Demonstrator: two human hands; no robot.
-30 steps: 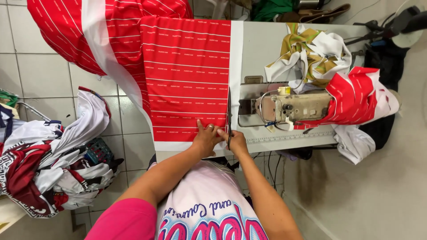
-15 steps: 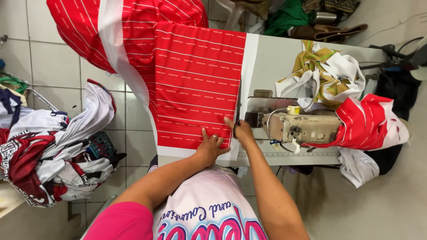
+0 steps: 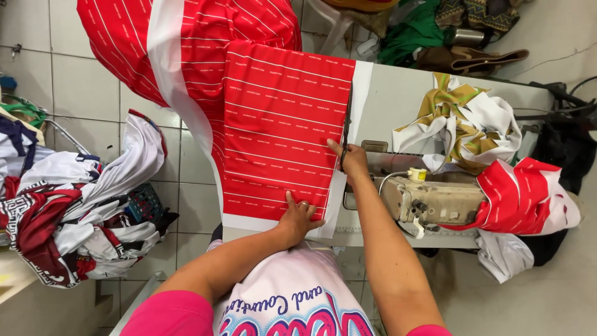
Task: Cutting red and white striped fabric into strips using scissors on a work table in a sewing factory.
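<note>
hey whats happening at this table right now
A person is cutting red fabric with thin white stripes, spread flat on a sewing table. The left hand presses the cloth down near its bottom edge, while the right hand works scissors along the fabric's right edge by its white border. A sewing machine sits just to the right, with more cloth heaped around it.

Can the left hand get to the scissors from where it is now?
Probably yes. The left hand lies flat on the red fabric near the table's front edge; the scissors are in the right hand just beyond, with only flat cloth between.
</note>
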